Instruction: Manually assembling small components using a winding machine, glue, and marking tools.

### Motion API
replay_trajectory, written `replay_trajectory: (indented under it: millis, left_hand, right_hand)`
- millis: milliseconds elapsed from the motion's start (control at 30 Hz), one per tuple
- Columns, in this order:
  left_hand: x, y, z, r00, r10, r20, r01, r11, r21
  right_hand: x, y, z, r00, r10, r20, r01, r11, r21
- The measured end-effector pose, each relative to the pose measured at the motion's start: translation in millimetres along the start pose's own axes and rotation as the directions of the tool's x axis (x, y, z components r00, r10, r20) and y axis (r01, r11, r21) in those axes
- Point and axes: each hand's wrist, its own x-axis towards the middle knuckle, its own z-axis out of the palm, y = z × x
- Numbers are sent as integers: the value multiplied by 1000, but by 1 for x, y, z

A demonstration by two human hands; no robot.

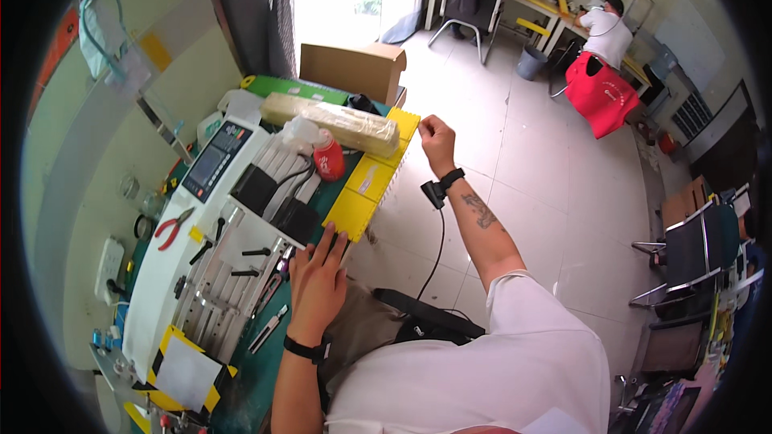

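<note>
Flat yellow panels (351,210) with a toothed outer edge and white labels lie in a row along the bench edge. My left hand (318,283) is open at their near end, its stretched fingertips touching the panel there. My right hand (437,143) is closed, fingers curled together, beside the far panel's outer corner; whatever its fingers may hold is hidden. A long block wrapped in clear film (331,122) lies across the far panels. Next to the panels stands a red and white bottle (328,157).
A white machine with a display (215,162) and metal rails fills the bench. Red-handled pliers (172,229) lie on it; a utility knife (268,329) lies on the green mat. Beyond the bench is a cardboard box (350,68). A person (607,32) sits at a far table.
</note>
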Motion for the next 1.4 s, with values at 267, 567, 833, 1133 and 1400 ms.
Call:
replay_trajectory:
  millis: [267, 567, 833, 1133, 1400]
  left_hand:
    - [1, 8, 6, 998, 2, -70, 5, 996, 91]
    - [-5, 7, 5, 999, -24, -31, 27, 995, 91]
    - [-42, -1, -8, 982, 12, -191, -60, 968, -245]
    - [-110, 8, -49, 949, -26, -314, -193, 740, -645]
    - [-114, 43, -99, 852, -214, -478, -65, 863, -501]
  right_hand:
    - [0, -3, 0, 996, -76, -44, 77, 997, 7]
    - [8, -9, 10, 997, 41, -60, -37, 997, 64]
    - [-43, 134, -81, 654, 746, -129, -410, 492, 768]
    - [-104, 68, -206, 941, 168, -293, -174, 985, 6]
    - [-210, -299, -41, 515, -600, 612, 213, 781, 587]
